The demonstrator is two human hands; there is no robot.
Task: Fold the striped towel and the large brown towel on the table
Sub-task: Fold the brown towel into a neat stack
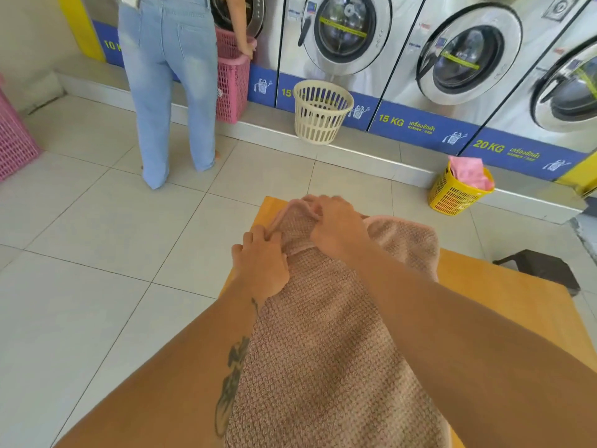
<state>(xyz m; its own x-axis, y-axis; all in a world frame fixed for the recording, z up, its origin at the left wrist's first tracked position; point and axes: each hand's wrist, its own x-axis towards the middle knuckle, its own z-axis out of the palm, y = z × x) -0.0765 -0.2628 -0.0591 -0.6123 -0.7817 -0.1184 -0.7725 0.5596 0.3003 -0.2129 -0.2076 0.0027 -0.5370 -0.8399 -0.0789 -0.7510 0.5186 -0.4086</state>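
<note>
Brown towel (323, 350) pinched under left grip (261, 263), right grip (336, 227).

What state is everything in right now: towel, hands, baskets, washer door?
brown towel: stretched along the table, far end bunched under both hands.
left hand: grips the towel's left edge.
right hand: grips the towel's far end.
cream basket: upright.
yellow basket: on the floor, holding pink cloth.
pink basket: upright, another person's hand on its rim.
middle washer door: shut.

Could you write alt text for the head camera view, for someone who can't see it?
A left hand and a right hand grip the far end of a brown towel on a yellow table; washing machines stand beyond.
</note>
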